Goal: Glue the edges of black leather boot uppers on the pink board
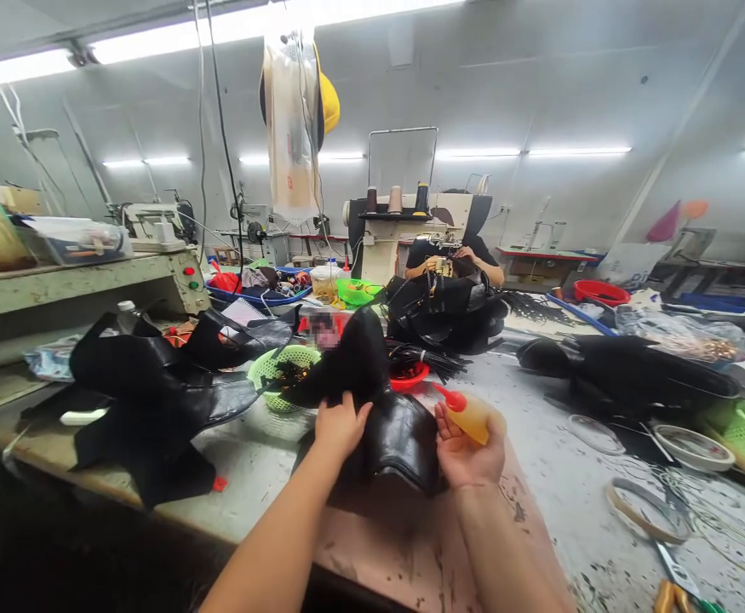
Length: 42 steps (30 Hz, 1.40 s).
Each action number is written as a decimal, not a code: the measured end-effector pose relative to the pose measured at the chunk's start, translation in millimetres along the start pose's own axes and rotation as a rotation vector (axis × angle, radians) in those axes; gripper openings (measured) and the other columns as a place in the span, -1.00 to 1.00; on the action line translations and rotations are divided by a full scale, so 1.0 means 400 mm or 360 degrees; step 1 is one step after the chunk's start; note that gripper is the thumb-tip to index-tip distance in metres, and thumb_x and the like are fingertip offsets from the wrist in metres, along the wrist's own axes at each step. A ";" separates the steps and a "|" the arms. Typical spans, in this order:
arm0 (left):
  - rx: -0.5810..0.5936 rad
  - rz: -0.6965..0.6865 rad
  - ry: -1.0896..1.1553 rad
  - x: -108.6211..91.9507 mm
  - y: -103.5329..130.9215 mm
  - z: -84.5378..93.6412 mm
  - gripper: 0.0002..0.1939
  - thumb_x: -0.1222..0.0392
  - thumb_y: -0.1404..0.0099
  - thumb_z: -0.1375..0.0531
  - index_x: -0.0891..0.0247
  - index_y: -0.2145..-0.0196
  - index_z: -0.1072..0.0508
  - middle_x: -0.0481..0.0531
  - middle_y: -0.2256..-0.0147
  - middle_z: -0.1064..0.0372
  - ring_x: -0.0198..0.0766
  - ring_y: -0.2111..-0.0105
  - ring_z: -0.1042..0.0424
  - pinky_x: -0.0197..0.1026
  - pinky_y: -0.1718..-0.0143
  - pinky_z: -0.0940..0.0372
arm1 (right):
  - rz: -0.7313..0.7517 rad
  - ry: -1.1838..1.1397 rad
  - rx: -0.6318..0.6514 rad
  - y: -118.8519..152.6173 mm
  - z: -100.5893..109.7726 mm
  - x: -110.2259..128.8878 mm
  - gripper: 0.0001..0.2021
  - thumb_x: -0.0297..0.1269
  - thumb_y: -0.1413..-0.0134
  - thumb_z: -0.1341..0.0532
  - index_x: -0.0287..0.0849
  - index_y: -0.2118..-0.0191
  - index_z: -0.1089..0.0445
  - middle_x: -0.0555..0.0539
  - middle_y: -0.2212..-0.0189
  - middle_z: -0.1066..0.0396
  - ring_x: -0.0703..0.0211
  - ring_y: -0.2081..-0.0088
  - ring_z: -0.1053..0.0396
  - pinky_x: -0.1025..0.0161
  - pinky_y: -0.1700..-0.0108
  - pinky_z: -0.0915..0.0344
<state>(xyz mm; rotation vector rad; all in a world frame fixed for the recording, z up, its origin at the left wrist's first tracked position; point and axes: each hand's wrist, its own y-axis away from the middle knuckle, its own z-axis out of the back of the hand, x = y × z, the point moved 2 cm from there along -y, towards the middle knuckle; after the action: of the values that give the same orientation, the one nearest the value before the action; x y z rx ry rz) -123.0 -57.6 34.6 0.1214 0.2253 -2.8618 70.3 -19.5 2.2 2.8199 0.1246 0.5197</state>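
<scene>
A black leather piece [403, 434] lies in front of me on the worktable, its upper flap raised. My left hand [341, 426] presses on the flap with its thumb apart from the fingers. Beside the piece's right edge, my right hand [471, 447] holds a yellowish squeeze bottle [478, 417] with a red cap, its thin nozzle pointing up and left. The far side of the flap is hidden.
More black leather pieces lie at the left [135, 383] and right [640, 370]. Behind the work are a green basket [260, 375] and a red bowl [410, 380]. Scissors [675, 570] and tape rolls [695, 449] lie at right. A person [487, 262] works at a sewing machine.
</scene>
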 end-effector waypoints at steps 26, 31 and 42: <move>0.0537 -0.1663 -0.0017 -0.193 0.067 -0.018 -0.58 0.11 -0.29 -0.04 -0.08 -0.10 -0.18 -0.10 -0.23 0.04 -0.22 -0.23 0.14 -0.06 -0.22 0.27 | 0.0546 0.0201 0.0052 0.178 0.180 0.309 -0.54 -0.01 0.32 -0.33 -0.11 0.24 -0.34 0.05 0.48 -0.39 0.31 0.59 -0.26 0.37 0.63 -0.15; 0.0508 -0.1249 -0.0046 -0.261 0.057 -0.084 -0.54 0.11 -0.33 0.10 0.08 -0.18 -0.08 0.03 -0.24 0.09 -0.08 -0.22 0.11 0.07 -0.17 0.16 | 0.0873 0.0414 -0.0204 0.184 0.229 0.349 -0.58 -0.14 0.40 -0.40 -0.10 0.30 -0.35 0.10 0.51 -0.39 0.36 0.62 -0.24 0.41 0.65 -0.17; 0.0776 -0.1117 -0.0008 -0.276 0.048 -0.068 -0.43 0.04 -0.19 -0.08 0.12 -0.16 -0.13 0.17 -0.25 0.15 -0.03 -0.23 0.16 0.03 -0.16 0.07 | 0.1026 0.0813 -0.0376 0.091 0.204 0.341 -0.45 -0.27 0.52 -0.42 -0.11 0.21 -0.37 -0.01 0.31 -0.45 0.26 0.45 -0.38 0.38 0.52 -0.33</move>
<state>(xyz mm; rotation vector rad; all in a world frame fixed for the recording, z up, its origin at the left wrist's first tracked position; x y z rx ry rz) -10.3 -43.0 16.6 0.1509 -0.5488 -3.5478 228.1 -56.5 -14.8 2.3870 -0.7170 1.2842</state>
